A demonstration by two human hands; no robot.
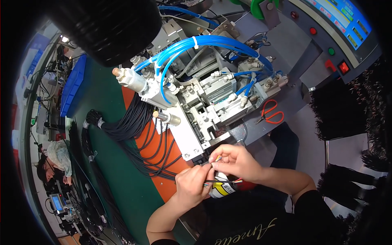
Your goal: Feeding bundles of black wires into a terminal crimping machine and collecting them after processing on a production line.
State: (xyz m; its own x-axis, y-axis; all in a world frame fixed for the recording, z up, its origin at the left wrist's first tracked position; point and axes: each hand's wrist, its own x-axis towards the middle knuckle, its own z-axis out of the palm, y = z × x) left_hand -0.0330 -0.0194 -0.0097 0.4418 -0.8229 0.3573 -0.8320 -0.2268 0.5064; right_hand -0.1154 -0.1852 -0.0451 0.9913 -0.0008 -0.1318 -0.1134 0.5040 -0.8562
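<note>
My left hand is closed around a black cable; its stripped end with thin coloured wires sticks out to the right. Close beside it, my right hand pinches the thin wire ends of a cable, with a bit of yellow showing between the fingertips. Both sets of fingertips nearly meet just in front of a metal pneumatic fixture. Beneath the hands stands a white container with a yellow label, partly covered by them.
Blue air hoses arch over the fixture. Red-handled scissors lie at its right. Bundled black cables spread over an orange board and green mat. A control panel with buttons stands far right; another person is far left.
</note>
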